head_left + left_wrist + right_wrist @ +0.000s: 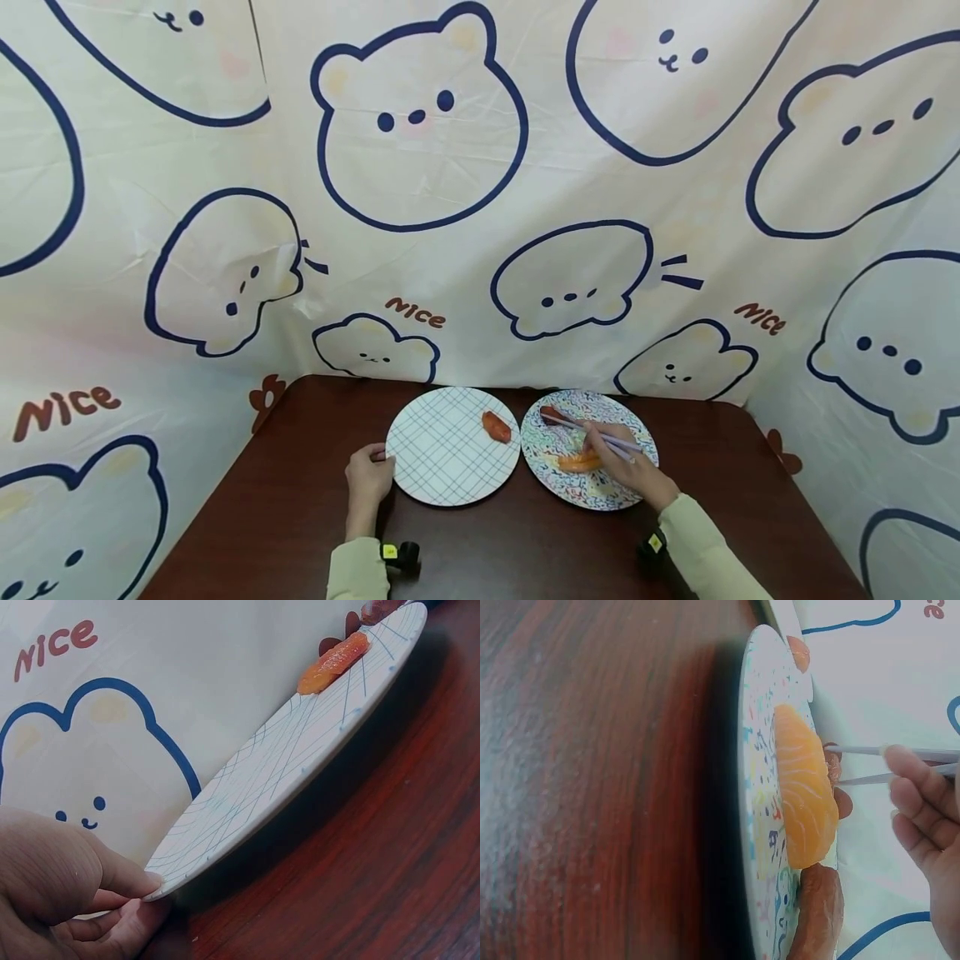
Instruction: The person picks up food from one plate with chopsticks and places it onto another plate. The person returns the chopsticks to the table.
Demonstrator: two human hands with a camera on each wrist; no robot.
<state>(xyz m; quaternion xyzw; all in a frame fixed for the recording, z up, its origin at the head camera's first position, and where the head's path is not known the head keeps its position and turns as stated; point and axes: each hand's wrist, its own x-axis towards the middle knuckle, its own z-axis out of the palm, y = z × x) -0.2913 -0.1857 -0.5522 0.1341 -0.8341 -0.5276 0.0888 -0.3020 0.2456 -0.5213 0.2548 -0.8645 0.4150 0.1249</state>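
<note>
1. Sleeves (356, 571), pale yellow-green cloth, come nearest on my head feed, with small black wrist cameras (409, 557) strapped at the cuffs.
2. Glossy dark reddish-brown table (465, 554) runs beneath everything I can see.
3. Left hand (369, 473): thumb above, fingers below, clamped on the left rim of a round white plate with blue-green grid lines (442, 467).
4. Right hand (622, 464): fingers together, gripping two slim pale-lilac chopsticks (864, 780) over a round white plate speckled in many colours (600, 497). The plates sit side by side; I cannot tell whether their rims touch.
5. On the speckled plate, I note an orange slab with pale stripes (806, 795) below the hand, and a long brown piece (819, 911) beside it.
6. Farther back, the chopstick tips meet a small reddish-brown piece (551, 413); I cannot tell how firmly.
7. Glossy orange-red piece (496, 427) lies on the grid plate, toward its right side.
8. Cream cloth backdrop (420, 187) with navy bear outlines closes my view.
</note>
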